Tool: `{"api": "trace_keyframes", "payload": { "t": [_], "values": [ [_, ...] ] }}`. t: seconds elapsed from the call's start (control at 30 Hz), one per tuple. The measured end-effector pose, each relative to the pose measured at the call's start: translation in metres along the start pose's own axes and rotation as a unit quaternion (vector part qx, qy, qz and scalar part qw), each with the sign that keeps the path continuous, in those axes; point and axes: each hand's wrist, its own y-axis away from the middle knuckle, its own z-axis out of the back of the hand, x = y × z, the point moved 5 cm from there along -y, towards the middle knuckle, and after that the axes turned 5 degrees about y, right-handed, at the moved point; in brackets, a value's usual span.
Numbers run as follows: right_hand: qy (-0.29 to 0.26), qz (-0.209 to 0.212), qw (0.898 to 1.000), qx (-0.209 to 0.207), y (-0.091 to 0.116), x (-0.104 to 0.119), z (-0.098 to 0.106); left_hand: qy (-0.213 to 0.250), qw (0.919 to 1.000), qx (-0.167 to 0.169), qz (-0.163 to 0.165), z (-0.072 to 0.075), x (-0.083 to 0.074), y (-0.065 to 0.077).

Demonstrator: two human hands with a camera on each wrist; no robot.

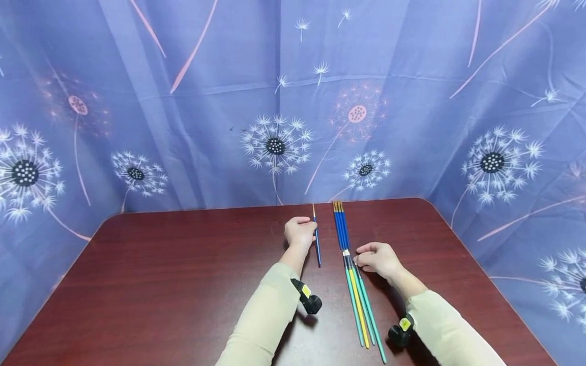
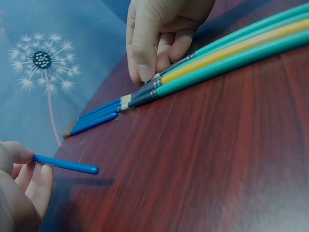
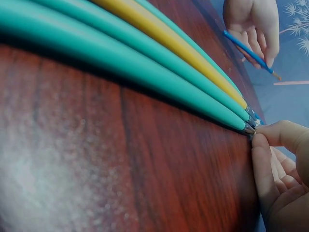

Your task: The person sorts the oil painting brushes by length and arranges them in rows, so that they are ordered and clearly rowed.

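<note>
My left hand (image 1: 299, 232) pinches a thin blue paintbrush (image 1: 318, 250) between thumb and fingers, its bristles pointing to the back edge. To the right, several blue paintbrushes (image 1: 341, 229) lie side by side, bristles also away from me. Nearer me lie green paintbrushes and a yellow paintbrush (image 1: 359, 307), their tips meeting the blue handles' ends. My right hand (image 1: 379, 261) pinches the tip end of the outermost green paintbrush (image 1: 373, 319); in the right wrist view, thumb and forefinger (image 3: 263, 145) meet there. The fingers hide that brush's bristles.
All the brushes lie on a dark red-brown wooden table (image 1: 183, 284). A blue-violet curtain (image 1: 220, 127) with dandelion prints hangs along the back and sides. Each wrist wears a small black camera (image 1: 311, 301).
</note>
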Motion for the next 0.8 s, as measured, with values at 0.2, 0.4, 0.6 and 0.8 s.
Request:
{"api": "trace_keyframes", "payload": {
  "t": [0.2,0.4,0.6,0.8],
  "values": [
    [-0.009,-0.004,1.0,0.001,0.005,-0.004,-0.002,-0.013,0.9998,0.012,-0.006,-0.018,0.005,-0.002],
    [-0.013,-0.007,1.0,0.0,0.011,-0.007,-0.004,-0.046,0.9988,0.015,-0.003,-0.029,0.009,-0.002],
    [-0.019,-0.005,1.0,0.005,0.014,-0.005,-0.009,-0.083,0.9964,0.012,-0.011,-0.032,0.012,-0.003],
    [-0.013,-0.003,1.0,0.001,0.01,-0.004,-0.009,-0.078,0.9953,0.041,-0.04,-0.029,0.009,-0.003]
  ]
}}
